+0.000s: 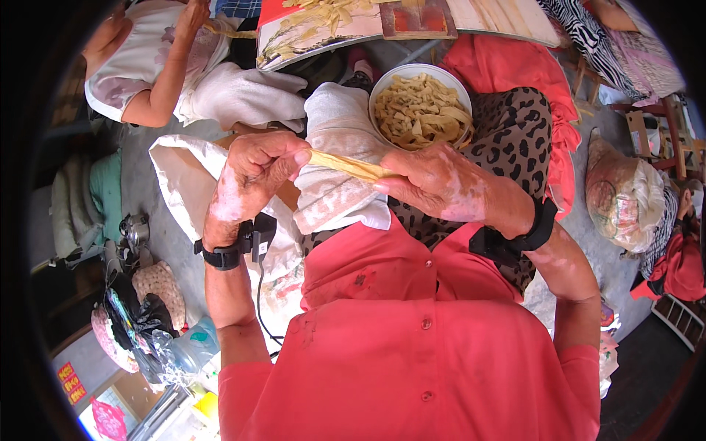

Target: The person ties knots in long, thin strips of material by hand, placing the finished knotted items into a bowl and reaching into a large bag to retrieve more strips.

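Note:
A flat, yellowish dried strip [345, 164] is stretched between both hands over the lap. Thumb and fingers of my left hand [259, 173] pinch its one end. The other end lies between the thumb and fingers of my right hand [441, 179]. Just beyond the right hand, a round white tub [380, 82] holds many short pieces and curled strips of similar colour. Under the strip, a stained, whitish towel [336, 118] covers one thigh. Beside the left wrist a white woven sack [171, 171] gapes, its contents mostly hidden.
At the front stands a table [358, 37] bearing more strips and a reddish-brown wooden block [419, 19]. A person [160, 82] sits at the front left, another person [612, 27] at the front right. A stuffed plastic sack [623, 204] stands on the floor to the right.

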`<state>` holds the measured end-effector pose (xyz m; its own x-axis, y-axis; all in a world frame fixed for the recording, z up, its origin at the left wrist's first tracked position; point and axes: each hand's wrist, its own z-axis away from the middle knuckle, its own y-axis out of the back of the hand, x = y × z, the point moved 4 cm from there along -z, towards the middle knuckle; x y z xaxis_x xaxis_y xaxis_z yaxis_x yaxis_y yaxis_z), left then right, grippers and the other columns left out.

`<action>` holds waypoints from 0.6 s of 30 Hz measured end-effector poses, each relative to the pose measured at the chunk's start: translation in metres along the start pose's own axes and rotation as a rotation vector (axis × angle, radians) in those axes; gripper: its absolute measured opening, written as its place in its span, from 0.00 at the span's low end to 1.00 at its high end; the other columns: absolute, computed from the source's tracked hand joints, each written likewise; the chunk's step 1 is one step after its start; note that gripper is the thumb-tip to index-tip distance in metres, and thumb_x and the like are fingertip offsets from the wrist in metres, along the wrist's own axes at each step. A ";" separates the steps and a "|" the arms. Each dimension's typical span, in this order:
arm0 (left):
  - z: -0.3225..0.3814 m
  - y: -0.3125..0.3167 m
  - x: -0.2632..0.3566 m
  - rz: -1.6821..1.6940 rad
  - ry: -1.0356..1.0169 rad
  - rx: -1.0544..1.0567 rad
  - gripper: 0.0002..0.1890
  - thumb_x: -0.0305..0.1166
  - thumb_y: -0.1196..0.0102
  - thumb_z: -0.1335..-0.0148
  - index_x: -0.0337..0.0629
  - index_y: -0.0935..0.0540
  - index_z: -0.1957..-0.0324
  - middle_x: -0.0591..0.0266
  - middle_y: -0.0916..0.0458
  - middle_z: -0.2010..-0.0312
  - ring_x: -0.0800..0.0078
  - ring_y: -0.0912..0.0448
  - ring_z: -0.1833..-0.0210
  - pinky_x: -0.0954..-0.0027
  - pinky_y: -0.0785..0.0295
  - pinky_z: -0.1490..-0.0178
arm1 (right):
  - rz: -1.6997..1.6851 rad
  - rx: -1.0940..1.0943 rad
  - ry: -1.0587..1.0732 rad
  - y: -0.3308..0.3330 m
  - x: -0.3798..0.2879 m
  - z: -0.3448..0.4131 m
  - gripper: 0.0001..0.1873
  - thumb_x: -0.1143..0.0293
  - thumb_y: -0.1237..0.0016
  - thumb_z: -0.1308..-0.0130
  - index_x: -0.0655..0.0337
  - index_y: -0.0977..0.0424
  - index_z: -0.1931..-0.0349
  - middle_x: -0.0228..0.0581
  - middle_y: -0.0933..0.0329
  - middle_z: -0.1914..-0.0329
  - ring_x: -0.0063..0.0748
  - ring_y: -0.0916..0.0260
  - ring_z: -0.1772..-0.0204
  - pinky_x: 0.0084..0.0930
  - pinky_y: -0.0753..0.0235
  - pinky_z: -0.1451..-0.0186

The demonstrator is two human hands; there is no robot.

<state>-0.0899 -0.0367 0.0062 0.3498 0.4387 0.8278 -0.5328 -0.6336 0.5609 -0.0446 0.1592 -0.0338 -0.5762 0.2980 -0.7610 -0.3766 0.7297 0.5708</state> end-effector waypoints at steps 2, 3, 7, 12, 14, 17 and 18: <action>0.004 0.001 0.001 -0.064 0.085 -0.022 0.06 0.25 0.49 0.42 0.29 0.25 0.69 0.60 0.27 0.77 0.74 0.28 0.76 0.73 0.35 0.73 | 0.049 -0.025 0.008 -0.001 -0.001 -0.002 0.11 0.66 0.60 0.37 0.63 0.39 0.74 0.45 0.37 0.86 0.50 0.36 0.80 0.40 0.38 0.76; 0.004 -0.001 0.002 -0.065 0.080 -0.020 0.06 0.25 0.49 0.42 0.29 0.25 0.69 0.60 0.27 0.77 0.74 0.28 0.76 0.73 0.35 0.73 | 0.097 -0.048 0.005 -0.003 0.000 -0.002 0.11 0.66 0.60 0.37 0.63 0.39 0.74 0.45 0.37 0.86 0.50 0.36 0.79 0.40 0.39 0.76; -0.004 -0.024 0.042 -0.615 -0.386 0.152 0.20 0.23 0.47 0.52 0.33 0.28 0.53 0.48 0.26 0.60 0.53 0.28 0.57 0.59 0.34 0.49 | 0.046 -0.024 0.003 -0.003 0.002 0.000 0.10 0.68 0.58 0.37 0.64 0.38 0.74 0.47 0.40 0.86 0.51 0.38 0.81 0.38 0.40 0.79; 0.001 -0.059 0.043 -0.374 -0.345 -0.098 0.11 0.30 0.45 0.45 0.30 0.25 0.65 0.48 0.26 0.73 0.52 0.28 0.72 0.61 0.33 0.71 | -0.097 -0.087 0.003 0.001 -0.008 0.007 0.13 0.65 0.62 0.35 0.63 0.36 0.75 0.48 0.38 0.85 0.51 0.37 0.78 0.40 0.39 0.75; 0.007 -0.059 0.041 -0.358 -0.316 -0.146 0.10 0.30 0.46 0.44 0.31 0.26 0.67 0.48 0.27 0.76 0.51 0.29 0.75 0.61 0.35 0.73 | -0.100 -0.105 0.024 0.005 -0.016 0.012 0.13 0.64 0.62 0.35 0.63 0.36 0.74 0.48 0.38 0.84 0.50 0.37 0.77 0.40 0.39 0.74; 0.015 -0.054 0.036 -0.363 -0.272 -0.206 0.10 0.31 0.48 0.43 0.32 0.27 0.71 0.50 0.30 0.83 0.52 0.32 0.79 0.61 0.38 0.77 | -0.039 -0.175 0.018 0.008 -0.021 0.019 0.11 0.64 0.60 0.36 0.63 0.35 0.71 0.46 0.37 0.82 0.49 0.36 0.76 0.39 0.38 0.73; 0.017 -0.048 0.038 -0.370 -0.186 -0.264 0.09 0.31 0.48 0.42 0.32 0.27 0.71 0.50 0.30 0.82 0.52 0.32 0.79 0.62 0.39 0.77 | -0.017 -0.156 0.032 0.010 -0.023 0.020 0.09 0.67 0.58 0.37 0.64 0.34 0.71 0.45 0.37 0.82 0.47 0.36 0.78 0.36 0.39 0.75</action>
<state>-0.0380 -0.0006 0.0110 0.6712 0.4676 0.5752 -0.5155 -0.2633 0.8155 -0.0207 0.1717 -0.0168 -0.5911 0.2648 -0.7619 -0.4930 0.6289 0.6011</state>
